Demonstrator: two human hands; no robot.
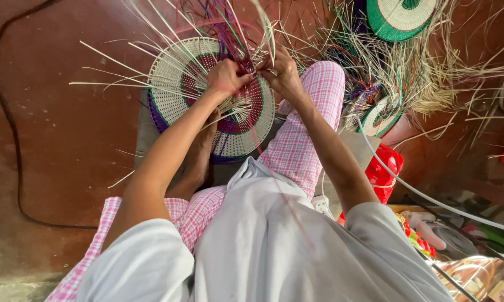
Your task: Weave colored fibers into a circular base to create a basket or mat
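A round woven disc [176, 92] in cream, maroon, green and purple rests against my knee, with long pale straw ends sticking out all around. My left hand [228, 77] is closed on several straw strands near the disc's centre. My right hand [282, 71] pinches pale and purple strands [229, 25] that rise from the same spot. The two hands almost touch. My foot [202, 151] lies under the disc's lower edge.
Loose dried straw [392, 67] is heaped at the upper right, with a green and white woven piece [400, 17] and another [381, 118] in it. A red bag [381, 170] and clutter lie to the right. A black cable [8, 112] curves over the red-brown floor on the left.
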